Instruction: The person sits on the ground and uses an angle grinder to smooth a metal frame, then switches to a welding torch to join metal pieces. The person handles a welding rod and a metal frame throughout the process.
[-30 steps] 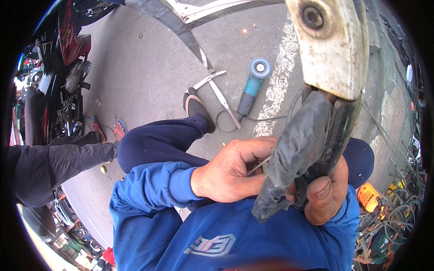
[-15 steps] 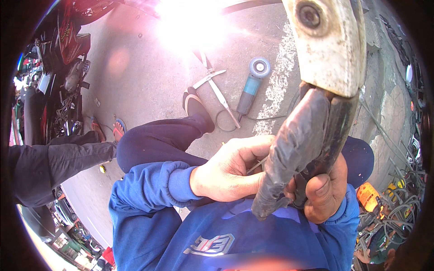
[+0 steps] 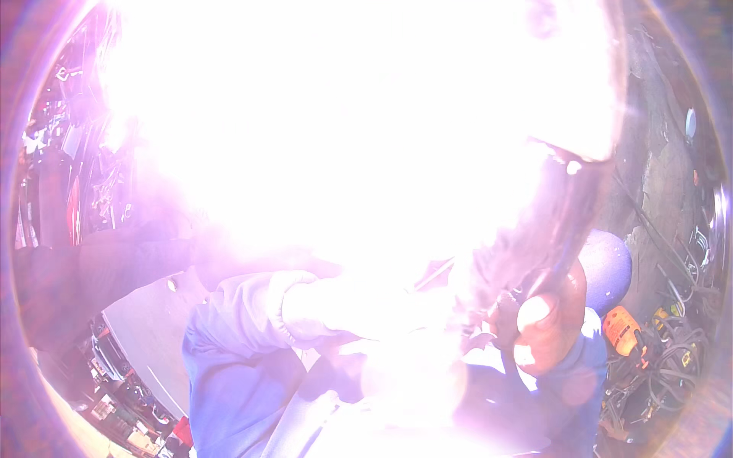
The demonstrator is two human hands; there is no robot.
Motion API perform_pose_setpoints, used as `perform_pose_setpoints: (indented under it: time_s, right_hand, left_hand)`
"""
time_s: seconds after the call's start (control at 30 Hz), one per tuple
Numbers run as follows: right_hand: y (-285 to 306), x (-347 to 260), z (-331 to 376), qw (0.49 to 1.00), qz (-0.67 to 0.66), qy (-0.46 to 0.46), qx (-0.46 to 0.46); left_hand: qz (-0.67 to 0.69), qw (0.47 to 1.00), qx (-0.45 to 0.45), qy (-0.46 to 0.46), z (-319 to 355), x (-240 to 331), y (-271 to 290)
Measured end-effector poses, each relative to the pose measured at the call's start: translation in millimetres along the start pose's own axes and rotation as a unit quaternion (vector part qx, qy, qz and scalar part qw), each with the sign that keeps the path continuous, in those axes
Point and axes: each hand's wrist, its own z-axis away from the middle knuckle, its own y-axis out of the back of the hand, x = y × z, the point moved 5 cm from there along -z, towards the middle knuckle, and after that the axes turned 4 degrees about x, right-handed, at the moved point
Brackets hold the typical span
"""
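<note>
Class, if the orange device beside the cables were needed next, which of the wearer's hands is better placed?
Probably the right hand: it is nearer the orange device, on the same side, though it seems to grip the dark bar. The left hand, washed out by glare, lies farther across.

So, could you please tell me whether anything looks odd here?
Yes: a white glare swamps the view's top and middle, bright enough to bleach out most of the left hand.
</note>
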Motion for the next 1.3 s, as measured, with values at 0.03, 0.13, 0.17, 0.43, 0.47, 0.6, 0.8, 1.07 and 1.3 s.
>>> perform_pose_setpoints:
  time_s: [0.03, 0.13, 0.17, 0.43, 0.47, 0.6, 0.8, 1.07, 1.3]
  right_hand:
    - [-1, 0, 1, 1.000, 0.014, 0.014, -0.013]
    - [-2, 0, 2, 0.998, 0.045, 0.042, -0.026]
    - [-1, 0, 3, 0.999, 0.033, 0.033, 0.001]
    - [0, -2, 1, 0.995, 0.095, -0.021, 0.004]
    - [-3, 1, 1, 0.999, 0.051, -0.008, 0.017]
    - [-6, 1, 2, 0.998, 0.027, -0.007, 0.063]
    - [-3, -3, 4, 0.990, 0.111, -0.036, 0.075]
    - [0, 1, -2, 0.997, 0.067, -0.032, -0.031]
    - [4, 3, 2, 0.998, 0.063, -0.024, 0.001]
  left_hand:
    - [-0.027, 0.999, 0.015, 0.014, 2, 0, 2]
    - [-0.075, 0.997, 0.006, -0.014, -1, -2, 4]
    - [-0.078, 0.997, -0.001, -0.023, -1, -2, 4]
    - [-0.076, 0.997, -0.018, -0.017, 3, 1, 5]
    - [-0.080, 0.996, -0.018, -0.020, 2, 0, 5]
    - [-0.064, 0.998, -0.011, -0.020, 0, -5, 6]
    - [-0.058, 0.998, -0.023, -0.034, -2, 1, 2]
    - [-0.044, 0.999, -0.017, -0.003, 1, 2, 4]
    - [-0.079, 0.996, -0.029, -0.040, 0, 1, 7]
